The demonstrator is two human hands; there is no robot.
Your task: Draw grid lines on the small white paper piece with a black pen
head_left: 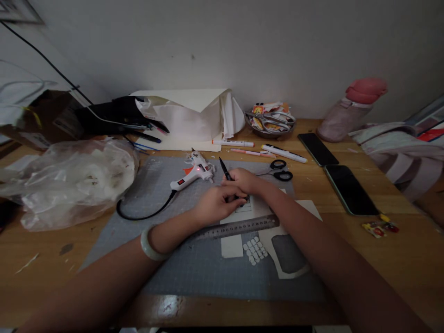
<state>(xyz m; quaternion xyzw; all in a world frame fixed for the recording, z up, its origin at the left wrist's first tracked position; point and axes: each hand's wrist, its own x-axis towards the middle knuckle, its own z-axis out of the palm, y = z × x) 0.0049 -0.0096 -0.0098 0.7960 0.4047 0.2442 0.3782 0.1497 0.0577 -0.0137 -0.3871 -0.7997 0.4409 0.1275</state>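
Observation:
My right hand (244, 179) is closed around a black pen (225, 169), whose narrow end points up and away to the left. My left hand (219, 203) is right against it, thumb and fingers pinched; a small dark bit shows at its fingertips, but I cannot make out what it is. Under the hands lies a white paper piece (256, 208) with drawn lines, partly hidden. A steel ruler (239, 227) crosses its near edge. Closer to me are a small white square (232, 246), a cluster of small rounded white pieces (255, 250) and a cut-out white sheet (270, 243).
A white glue gun (192, 173) with a red light lies on the grey cutting mat (166, 273). Black-handled scissors (282, 175), markers (284, 153) and a bowl (270, 132) sit beyond. Two phones (350, 189), a bottle (347, 115) and a plastic bag (83, 175) flank the mat.

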